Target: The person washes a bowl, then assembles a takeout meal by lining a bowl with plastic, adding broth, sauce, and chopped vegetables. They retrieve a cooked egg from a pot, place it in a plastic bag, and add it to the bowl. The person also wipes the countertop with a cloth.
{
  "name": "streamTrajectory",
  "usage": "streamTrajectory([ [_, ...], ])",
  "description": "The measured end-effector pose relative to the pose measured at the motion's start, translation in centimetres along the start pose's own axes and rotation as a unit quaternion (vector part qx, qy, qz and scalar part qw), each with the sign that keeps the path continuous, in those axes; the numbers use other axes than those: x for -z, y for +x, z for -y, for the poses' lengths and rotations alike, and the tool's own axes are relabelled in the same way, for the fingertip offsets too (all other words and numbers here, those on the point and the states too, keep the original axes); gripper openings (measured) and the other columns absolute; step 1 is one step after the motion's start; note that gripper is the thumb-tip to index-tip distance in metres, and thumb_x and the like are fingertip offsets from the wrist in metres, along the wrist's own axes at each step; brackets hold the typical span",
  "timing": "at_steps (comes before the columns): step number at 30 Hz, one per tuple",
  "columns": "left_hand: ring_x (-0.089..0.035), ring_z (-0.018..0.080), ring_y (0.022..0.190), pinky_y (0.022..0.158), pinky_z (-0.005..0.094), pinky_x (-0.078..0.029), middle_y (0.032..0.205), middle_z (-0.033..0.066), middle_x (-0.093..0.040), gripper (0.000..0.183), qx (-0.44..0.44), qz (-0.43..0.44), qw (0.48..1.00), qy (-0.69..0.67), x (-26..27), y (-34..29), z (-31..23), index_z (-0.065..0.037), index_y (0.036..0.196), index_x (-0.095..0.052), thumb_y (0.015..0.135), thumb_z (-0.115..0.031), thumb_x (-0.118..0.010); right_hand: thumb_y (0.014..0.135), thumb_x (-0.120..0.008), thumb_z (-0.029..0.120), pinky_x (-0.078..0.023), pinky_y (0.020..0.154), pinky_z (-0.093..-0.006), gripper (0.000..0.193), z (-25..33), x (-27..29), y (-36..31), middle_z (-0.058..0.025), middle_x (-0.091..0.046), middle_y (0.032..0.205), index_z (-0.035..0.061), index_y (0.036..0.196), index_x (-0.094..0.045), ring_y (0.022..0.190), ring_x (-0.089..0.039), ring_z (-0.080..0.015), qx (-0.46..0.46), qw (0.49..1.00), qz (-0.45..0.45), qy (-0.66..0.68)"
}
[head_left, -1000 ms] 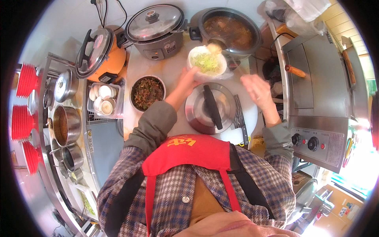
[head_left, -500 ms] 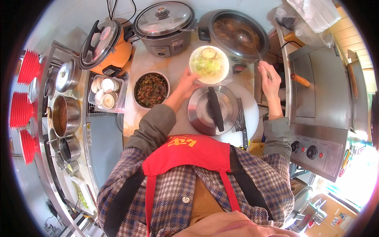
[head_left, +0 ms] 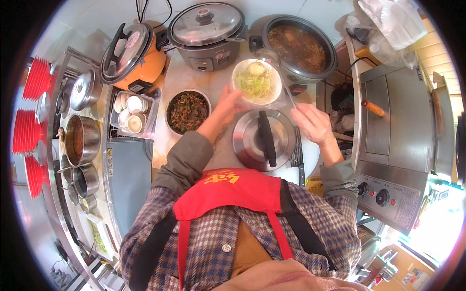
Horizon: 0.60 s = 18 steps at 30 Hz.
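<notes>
My left hand (head_left: 228, 104) grips the left side of a white bowl (head_left: 260, 101), thumb at its rim. Shredded pale green vegetables (head_left: 255, 85) fill it, and a round, pale yellow, egg-like piece (head_left: 256, 68) lies near the far edge. In my right hand (head_left: 313, 123) is the long thin handle of a metal ladle (head_left: 268, 56). The ladle's head is at the bowl's far right edge, between it and a dark pot (head_left: 330, 51) of brown stew. What the ladle holds is not clear. Nearer me rests a steel lid (head_left: 247, 145) with a black handle.
A grey rice cooker (head_left: 208, 51) and an orange cooker (head_left: 143, 60) stand at the back. Left of my hand is a container of chopped filling (head_left: 188, 112); beyond it, a plastic bin of small cups (head_left: 136, 105). A knife (head_left: 301, 169) lies beside the lid. A steel appliance (head_left: 398, 136) borders the right.
My right hand has moved left and toward me, bringing the ladle out of the stew to the bowl's edge. My left hand still holds the bowl in nearly the same place.
</notes>
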State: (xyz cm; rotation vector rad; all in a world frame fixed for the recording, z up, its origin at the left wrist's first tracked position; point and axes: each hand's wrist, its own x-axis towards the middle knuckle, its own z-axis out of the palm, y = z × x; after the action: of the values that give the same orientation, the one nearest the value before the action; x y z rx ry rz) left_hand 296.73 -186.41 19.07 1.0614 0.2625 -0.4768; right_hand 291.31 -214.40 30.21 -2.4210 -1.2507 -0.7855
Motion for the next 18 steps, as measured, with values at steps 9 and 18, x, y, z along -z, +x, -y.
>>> streamTrajectory([
  [9,-0.062,0.0212,0.103,0.076,0.0352,-0.054,0.124,0.0103,-0.056,0.053,-0.004,-0.005,0.999,0.04,-1.7,0.1,-0.9,-0.009,0.131,-0.036,0.087,-0.022,-0.063,0.069,-0.068,0.008,-0.057,0.069,-0.0333,0.041,1.7,-0.7,-1.1,-0.0145,-0.063,0.1,0.005,0.11,-0.063,0.088,-0.066,-0.0284,0.053,0.996,0.06,-0.039],
  [18,-0.062,0.0231,0.104,0.077,0.0374,-0.056,0.125,0.0124,-0.054,0.058,0.005,0.009,0.998,0.056,-1.7,1.0,-0.8,-0.008,0.131,-0.035,0.086,-0.024,-0.067,0.101,-0.051,0.013,-0.058,0.072,-0.0351,0.023,0.4,-2.8,-3.3,-0.0184,-0.069,0.092,-0.0053,0.112,-0.058,0.078,-0.069,-0.0219,-0.419,0.78,-0.235,0.401],
])
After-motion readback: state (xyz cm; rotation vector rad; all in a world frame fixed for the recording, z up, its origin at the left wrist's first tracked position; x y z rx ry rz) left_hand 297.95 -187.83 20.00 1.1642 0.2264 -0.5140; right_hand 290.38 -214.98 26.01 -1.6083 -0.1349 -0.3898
